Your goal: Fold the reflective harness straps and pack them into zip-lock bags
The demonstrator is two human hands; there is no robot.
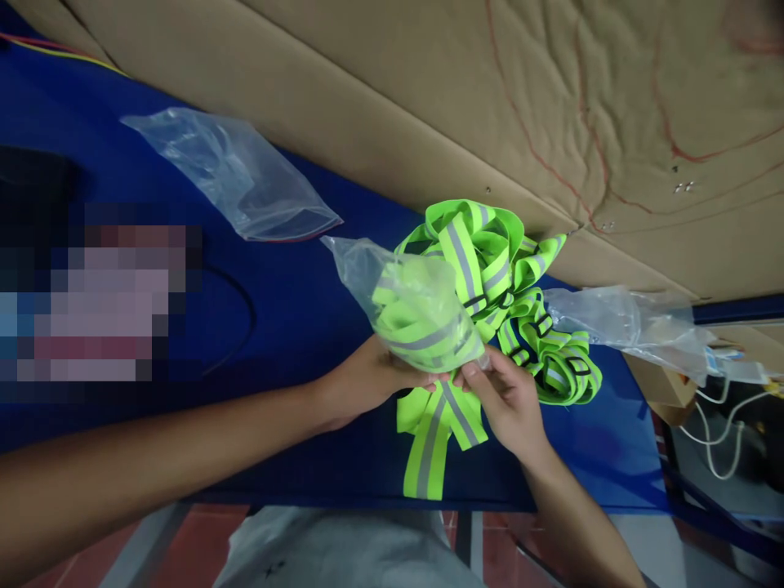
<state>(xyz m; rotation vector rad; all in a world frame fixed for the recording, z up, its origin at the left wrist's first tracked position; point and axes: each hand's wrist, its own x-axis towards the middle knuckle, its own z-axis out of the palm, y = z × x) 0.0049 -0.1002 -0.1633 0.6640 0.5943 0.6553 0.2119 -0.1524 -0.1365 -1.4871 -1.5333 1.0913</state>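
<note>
A clear plastic bag (pixel 422 314) with a coiled neon green reflective strap inside is held between both hands near the table's front edge. My left hand (pixel 373 376) is under the bag's left side, its fingers partly hidden beneath it. With thumb and fingers pinched, my right hand (pixel 505 400) grips the bag's lower right corner. Loose green strap ends (pixel 429 449) with a grey stripe lie just below the hands. Behind the bag sits a heap of green reflective straps (pixel 483 253) with black buckles, and a smaller coiled bundle (pixel 563 371) is to the right.
A flat plastic bag (pixel 238 175) lies at the back left of the blue table (pixel 294 327). Another plastic bag (pixel 637 322) rests at the right. Brown covering (pixel 380 98) runs along the back. A cardboard box (pixel 665 388) and white cables (pixel 728 449) are at far right.
</note>
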